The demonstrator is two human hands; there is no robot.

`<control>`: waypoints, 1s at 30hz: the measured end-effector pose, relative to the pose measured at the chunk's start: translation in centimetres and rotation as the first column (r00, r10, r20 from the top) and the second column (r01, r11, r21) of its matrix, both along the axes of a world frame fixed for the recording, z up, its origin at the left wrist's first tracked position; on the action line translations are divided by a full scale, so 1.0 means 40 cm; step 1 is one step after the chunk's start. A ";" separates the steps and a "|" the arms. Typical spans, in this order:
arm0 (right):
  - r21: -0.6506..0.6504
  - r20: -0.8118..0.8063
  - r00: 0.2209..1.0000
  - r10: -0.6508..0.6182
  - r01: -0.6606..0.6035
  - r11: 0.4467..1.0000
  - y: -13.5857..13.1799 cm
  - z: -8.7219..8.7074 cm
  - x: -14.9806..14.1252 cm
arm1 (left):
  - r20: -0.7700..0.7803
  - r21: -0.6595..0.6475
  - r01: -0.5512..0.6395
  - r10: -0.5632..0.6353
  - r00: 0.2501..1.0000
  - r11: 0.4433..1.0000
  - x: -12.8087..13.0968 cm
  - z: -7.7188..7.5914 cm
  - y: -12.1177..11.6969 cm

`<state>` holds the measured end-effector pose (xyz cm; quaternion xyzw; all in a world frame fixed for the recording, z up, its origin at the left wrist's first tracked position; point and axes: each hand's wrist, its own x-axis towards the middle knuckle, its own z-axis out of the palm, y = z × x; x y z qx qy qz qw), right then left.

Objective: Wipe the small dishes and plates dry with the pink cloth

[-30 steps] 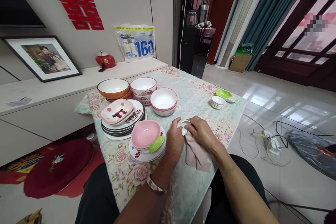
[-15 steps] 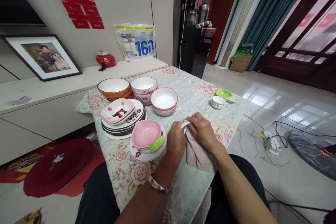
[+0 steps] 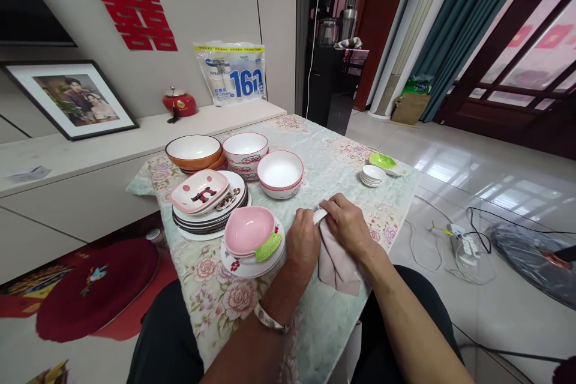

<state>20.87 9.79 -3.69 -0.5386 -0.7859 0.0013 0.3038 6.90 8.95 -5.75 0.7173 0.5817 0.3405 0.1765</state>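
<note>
My left hand (image 3: 302, 242) is closed around a small white dish (image 3: 319, 215), of which only the rim shows between my hands. My right hand (image 3: 348, 226) presses a dusty-pink cloth (image 3: 335, 264) against that dish, fingers curled over it. Both hands hover just above the floral tablecloth (image 3: 342, 156) at the near middle of the table. Just left of my left hand sits a pink bowl with a green leaf handle (image 3: 249, 231) on a white flowered plate.
Behind stand a stack of plates topped by a pink pig dish (image 3: 199, 190), an orange bowl (image 3: 193, 150), two pink-rimmed white bowls (image 3: 279, 171), and small white saucers (image 3: 373, 175) by a green dish (image 3: 383, 161). Cables lie on the floor at right.
The small white dish has turned in my hands, so less of its inside shows. My right hand shifted slightly with the cloth over it. Nothing else moved.
</note>
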 end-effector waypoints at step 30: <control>-0.157 -0.217 0.964 -0.156 0.124 0.980 0.013 0.013 -0.017 | 0.730 -0.371 0.176 0.169 0.663 0.912 0.024 -0.016 0.029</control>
